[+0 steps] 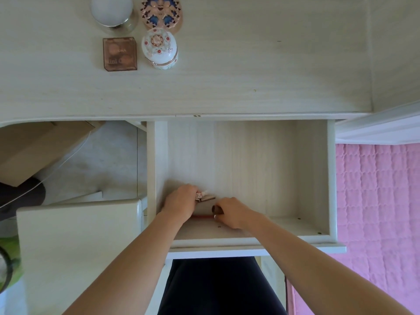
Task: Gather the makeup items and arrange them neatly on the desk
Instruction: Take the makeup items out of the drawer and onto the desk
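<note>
The left hand's [179, 202] fingers [192, 191] are curled round a small flowered piece [201, 194] with a flat brown end poking out towards 3 o'clock; what kind of makeup item it is cannot be told. The right hand's [231, 212] fingers [223, 204] are bent in a pinch on a dark brown round-ended item [215, 209], just at 4 o'clock of the flowered piece. A slim red stick [201, 216] lies on the drawer floor between the two hands, and whether it joins the brown item is unclear. Both hands sit in the near-left corner of the open white drawer [151, 167].

At 12 o'clock from the drawer runs the pale wood-grain worktop [250, 64]; towards 11 o'clock on it lies a square brown palette [120, 53], its lid lettering mostly blurred, only "UNA" legible. Touching its 3 o'clock side stands a white egg-shaped trinket box [159, 48] with red dots; beyond that is a blue-and-pink patterned oval [161, 12], and at its 9 o'clock a white globe [112, 13]. A pink quilt [377, 201] fills 3 o'clock; a cardboard box [34, 151] sits at 9 o'clock.
</note>
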The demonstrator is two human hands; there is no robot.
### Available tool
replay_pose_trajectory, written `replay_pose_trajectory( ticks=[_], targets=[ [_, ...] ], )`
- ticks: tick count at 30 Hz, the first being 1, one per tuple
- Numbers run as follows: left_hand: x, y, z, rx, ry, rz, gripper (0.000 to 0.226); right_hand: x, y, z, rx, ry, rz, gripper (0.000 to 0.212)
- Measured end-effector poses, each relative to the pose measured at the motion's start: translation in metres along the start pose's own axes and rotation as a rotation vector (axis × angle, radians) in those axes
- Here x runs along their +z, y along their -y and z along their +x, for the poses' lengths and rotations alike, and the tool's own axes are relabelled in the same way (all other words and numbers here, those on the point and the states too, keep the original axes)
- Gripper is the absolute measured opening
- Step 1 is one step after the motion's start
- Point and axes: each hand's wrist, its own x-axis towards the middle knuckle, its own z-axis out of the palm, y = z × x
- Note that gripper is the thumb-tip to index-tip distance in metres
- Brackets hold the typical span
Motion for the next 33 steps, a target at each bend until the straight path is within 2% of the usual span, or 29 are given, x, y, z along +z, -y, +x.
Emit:
replay_pose_trajectory(
  ticks=[4,8,14,18,24,29,33],
  targets=[
    [-0.008,-0.004,-0.001,0.003,-0.042,-0.157,0.005,-0.021,-0.010,-0.012,-0.011,0.085,0.039,0.010],
    [-0.025,-0.014,-0.008,-0.050,-0.138,-0.379,0.014,-0.043,-0.022,-0.030,-0.012,0.186,0.074,0.035],
    [-0.052,-0.034,-0.022,-0.132,-0.210,-0.723,0.010,-0.061,-0.039,-0.062,0.092,0.210,0.214,0.033],
    [-0.071,-0.044,-0.041,-0.135,-0.105,-1.030,0.009,-0.067,-0.041,-0.086,0.113,0.117,0.470,0.022],
    [-0.088,-0.068,-0.083,-0.149,-0.144,-1.325,0.007,-0.074,-0.023,-0.131,-0.018,0.006,0.859,0.006],
    [-0.091,-0.079,-0.105,-0.192,-0.118,-1.511,0.013,-0.081,-0.007,-0.159,-0.123,-0.109,0.978,0.020],
    [-0.094,-0.089,-0.113,-0.196,-0.154,-1.515,0.015,-0.092,0.005,-0.169,-0.167,-0.153,1.142,0.022]
  ],
)
